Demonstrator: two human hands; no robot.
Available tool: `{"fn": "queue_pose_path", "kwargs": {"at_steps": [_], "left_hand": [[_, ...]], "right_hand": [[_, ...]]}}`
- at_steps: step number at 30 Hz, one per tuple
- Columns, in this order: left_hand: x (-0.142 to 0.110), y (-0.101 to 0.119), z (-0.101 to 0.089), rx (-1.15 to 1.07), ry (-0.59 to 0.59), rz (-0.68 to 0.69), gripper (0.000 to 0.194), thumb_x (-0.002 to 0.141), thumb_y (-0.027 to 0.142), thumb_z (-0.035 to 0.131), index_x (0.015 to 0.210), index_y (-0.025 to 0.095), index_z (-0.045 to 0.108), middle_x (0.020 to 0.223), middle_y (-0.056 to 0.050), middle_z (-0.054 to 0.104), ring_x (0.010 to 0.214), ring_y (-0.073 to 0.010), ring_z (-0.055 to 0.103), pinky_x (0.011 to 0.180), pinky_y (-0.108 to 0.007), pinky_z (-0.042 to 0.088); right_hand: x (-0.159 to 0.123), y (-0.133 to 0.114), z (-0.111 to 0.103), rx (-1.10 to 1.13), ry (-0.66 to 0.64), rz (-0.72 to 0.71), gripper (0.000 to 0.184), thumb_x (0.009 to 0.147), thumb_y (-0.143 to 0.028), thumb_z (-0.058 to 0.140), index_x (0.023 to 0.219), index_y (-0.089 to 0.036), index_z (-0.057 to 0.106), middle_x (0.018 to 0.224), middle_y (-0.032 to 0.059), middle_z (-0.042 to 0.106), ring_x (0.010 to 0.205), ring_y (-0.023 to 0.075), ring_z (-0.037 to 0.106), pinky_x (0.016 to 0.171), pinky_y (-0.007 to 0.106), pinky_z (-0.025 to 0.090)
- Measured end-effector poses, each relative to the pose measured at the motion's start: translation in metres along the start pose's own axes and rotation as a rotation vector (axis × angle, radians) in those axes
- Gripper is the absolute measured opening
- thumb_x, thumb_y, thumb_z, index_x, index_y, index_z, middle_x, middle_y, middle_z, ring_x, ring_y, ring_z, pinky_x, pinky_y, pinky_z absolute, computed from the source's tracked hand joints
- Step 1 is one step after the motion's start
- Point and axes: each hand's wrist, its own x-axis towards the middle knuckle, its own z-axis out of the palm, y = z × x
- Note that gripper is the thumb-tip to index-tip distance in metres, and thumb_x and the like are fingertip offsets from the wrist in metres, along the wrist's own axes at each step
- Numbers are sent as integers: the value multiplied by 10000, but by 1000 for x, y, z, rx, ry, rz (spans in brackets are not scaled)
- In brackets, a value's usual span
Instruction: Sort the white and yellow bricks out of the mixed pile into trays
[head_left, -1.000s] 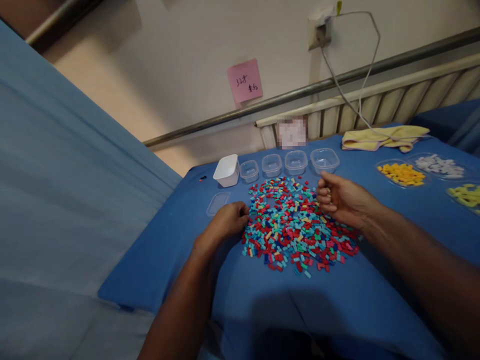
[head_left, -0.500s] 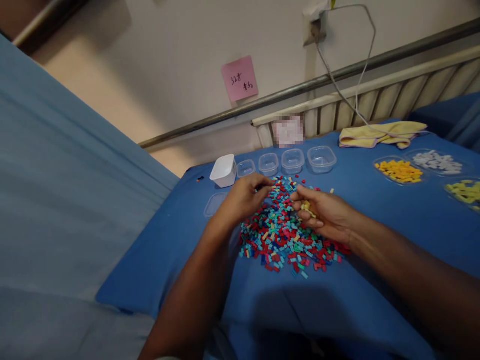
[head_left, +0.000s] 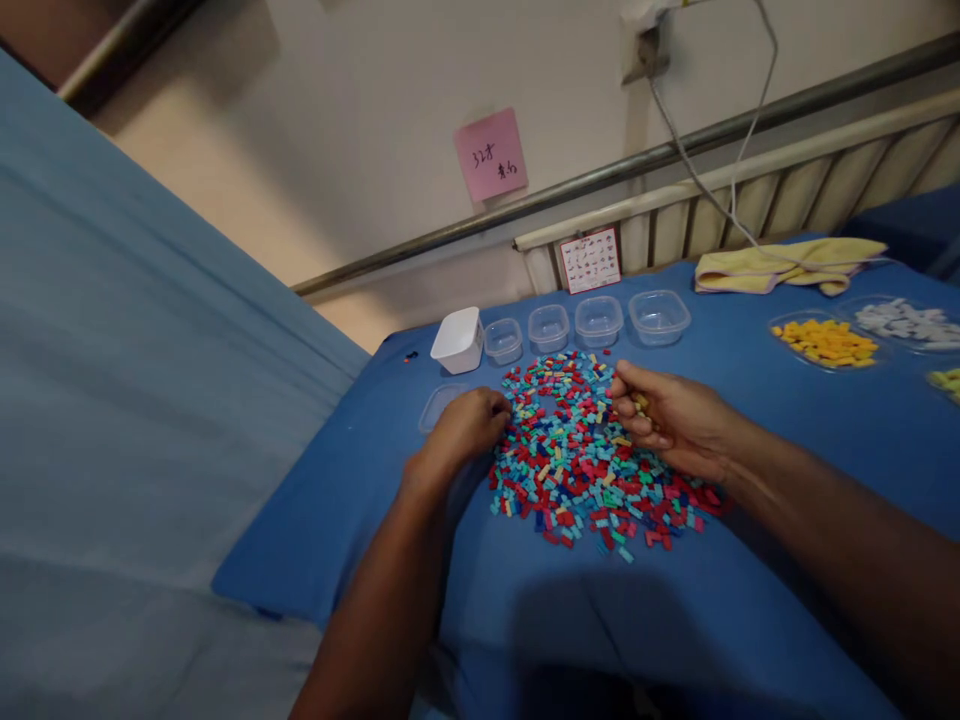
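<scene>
A heap of small red, blue, teal and yellow bricks (head_left: 592, 465) lies on the blue-covered table (head_left: 525, 600). My left hand (head_left: 465, 432) rests knuckles up at the heap's left edge, fingers curled and fingertips among the bricks. My right hand (head_left: 671, 420) hovers over the heap's right side, palm turned inward, fingers curled round a few small yellow bricks.
Behind the heap stand a white tub (head_left: 457, 340) and several clear small containers (head_left: 596, 320). A clear lid (head_left: 439, 405) lies left of my left hand. Trays of orange (head_left: 825, 342), white (head_left: 904, 320) and yellow pieces sit at the right, with a yellow cloth (head_left: 787, 265) behind.
My left hand drew back from the heap's far middle to its left edge. My right hand shifted a little to the right, still curled round yellow bricks.
</scene>
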Motion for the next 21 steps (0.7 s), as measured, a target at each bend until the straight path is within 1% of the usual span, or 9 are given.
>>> {"fn": "queue_pose_path", "kwargs": {"at_steps": [2, 3, 7, 10, 12, 14, 17, 19, 21], "left_hand": [[8, 7, 0, 36, 15, 53, 268, 961, 188, 588, 1087, 200, 824, 1156, -77, 792, 1015, -239, 717, 851, -319, 473], [12, 11, 1, 58, 4, 81, 273, 964, 173, 588, 1093, 198, 828, 1179, -83, 787, 1048, -250, 716, 874, -323, 474], [24, 18, 3, 151, -72, 185, 313, 956, 114, 582, 1127, 176, 837, 1177, -110, 783, 1108, -294, 709, 898, -346, 478], [27, 18, -1, 197, -110, 248, 317, 968, 118, 583, 1156, 182, 830, 1215, -114, 771, 1147, -303, 698, 918, -348, 476], [28, 18, -4, 214, -123, 270, 288, 969, 129, 587, 1116, 197, 825, 1189, -105, 770, 1106, -291, 700, 872, -341, 467], [29, 17, -7, 224, -130, 275, 244, 954, 131, 590, 1029, 205, 810, 1094, -93, 774, 987, -269, 698, 791, -340, 443], [30, 15, -8, 228, -136, 269, 183, 916, 126, 590, 875, 202, 752, 932, -76, 747, 806, -234, 647, 700, -343, 400], [29, 14, -7, 223, -124, 265, 151, 895, 128, 603, 878, 197, 737, 934, -78, 738, 803, -231, 638, 693, -341, 397], [27, 14, -6, 214, -103, 260, 141, 883, 132, 619, 937, 184, 739, 988, -88, 741, 851, -239, 649, 708, -341, 404]], "right_hand": [[1, 1, -1, -14, 5, -3, 330, 1075, -418, 665, 841, -187, 680, 661, -21, 558, 448, 63, 417, 315, 135, 248], [1, 2, -1, -21, 4, -8, 327, 1064, -426, 685, 843, -185, 684, 663, -21, 561, 450, 63, 418, 314, 134, 248], [1, 4, -2, -31, -4, -36, 320, 1014, -441, 760, 843, -180, 693, 661, -21, 566, 449, 62, 426, 311, 131, 250], [1, 5, -3, -40, -13, -46, 324, 992, -452, 788, 841, -180, 697, 658, -22, 564, 446, 62, 430, 310, 129, 246], [1, 6, -3, -47, -14, -52, 332, 981, -462, 801, 841, -177, 703, 660, -23, 564, 447, 60, 434, 312, 128, 244], [2, 7, -3, -50, -15, -59, 340, 971, -472, 811, 845, -174, 709, 663, -23, 568, 451, 58, 439, 315, 127, 244], [3, 7, -4, -54, -25, -63, 347, 948, -489, 836, 854, -180, 708, 661, -23, 580, 454, 60, 441, 318, 133, 241], [3, 8, -5, -60, -35, -66, 352, 934, -498, 850, 858, -187, 703, 658, -23, 589, 454, 63, 438, 320, 140, 241], [3, 8, -6, -67, -46, -72, 358, 925, -505, 858, 859, -190, 700, 658, -22, 594, 456, 65, 437, 323, 146, 242]]}}
